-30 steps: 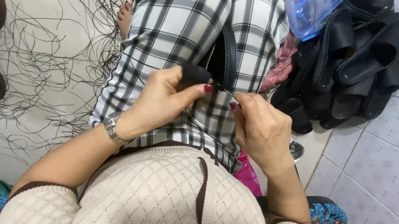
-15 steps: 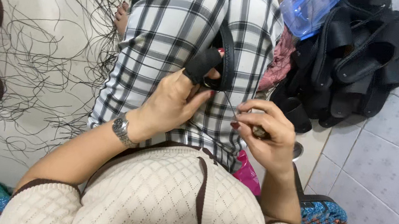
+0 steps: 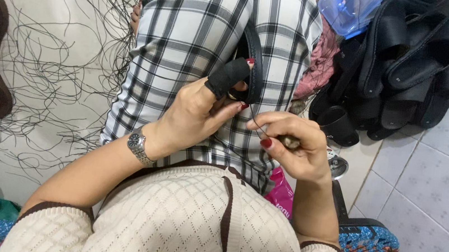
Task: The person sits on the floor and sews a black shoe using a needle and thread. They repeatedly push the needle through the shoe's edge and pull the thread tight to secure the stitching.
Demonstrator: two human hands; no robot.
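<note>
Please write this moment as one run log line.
left hand: holds black curved strap | right hand: pinches thin dark thread | lap: checked trousers

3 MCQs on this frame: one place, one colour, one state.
1. Where is the pile of black sandal pieces?
A. on the tiled floor at upper right
B. on the person's lap
C. beside the green cloth

2. What colour is the cover on the left hand's thumb?
A. white
B. black
C. red

3. How does the right hand stand?
A. flat and open
B. pinched shut on a small tool with thread
C. out of view

Answers: 1 A, the pile lies right of the plaid legs; 2 B, the thumb cover is black; 3 B, its fingers close on the tool.
</note>
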